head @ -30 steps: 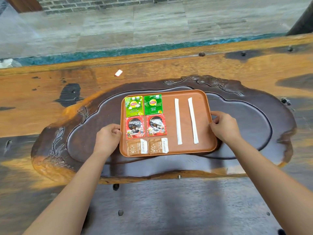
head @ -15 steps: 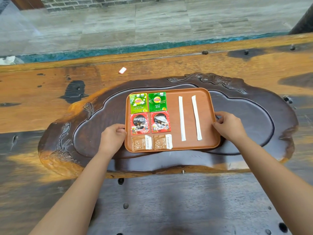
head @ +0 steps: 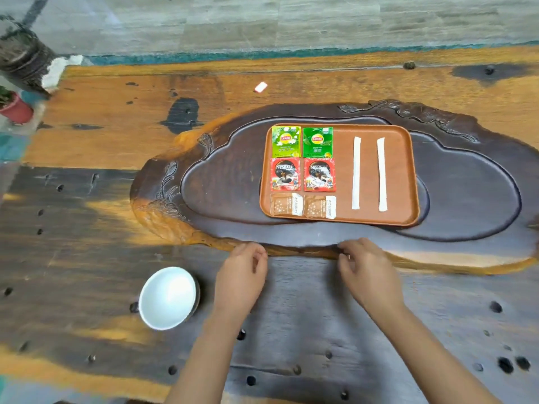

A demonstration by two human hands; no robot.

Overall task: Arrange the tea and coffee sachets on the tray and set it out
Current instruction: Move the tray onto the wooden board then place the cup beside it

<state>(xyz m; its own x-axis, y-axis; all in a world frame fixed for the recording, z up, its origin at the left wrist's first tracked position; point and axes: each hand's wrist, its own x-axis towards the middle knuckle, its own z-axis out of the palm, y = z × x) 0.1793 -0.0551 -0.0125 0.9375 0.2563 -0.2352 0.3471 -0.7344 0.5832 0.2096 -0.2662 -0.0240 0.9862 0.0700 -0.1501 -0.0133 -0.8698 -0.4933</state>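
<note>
A brown tray [head: 405,176] rests in the hollow of a dark carved wooden slab [head: 221,182]. On its left half lie two green tea sachets [head: 302,142], two red coffee sachets [head: 302,174] below them, and two brown sugar sachets [head: 303,206] at the near edge. Two white stick packets [head: 369,174] lie side by side on the right half. My left hand [head: 242,275] and my right hand [head: 366,272] hover near the slab's front edge, apart from the tray, fingers loosely curled, holding nothing.
A white bowl [head: 167,297] stands on the table left of my left hand. A small white scrap [head: 260,86] lies on the far side of the wooden table [head: 116,106]. A red plant pot [head: 16,109] and a dark trunk [head: 23,58] stand beyond the left corner.
Both hands let go of the tray's sides and drew back toward me, to the slab's front edge. The view shifted back and left, bringing the white bowl into sight.
</note>
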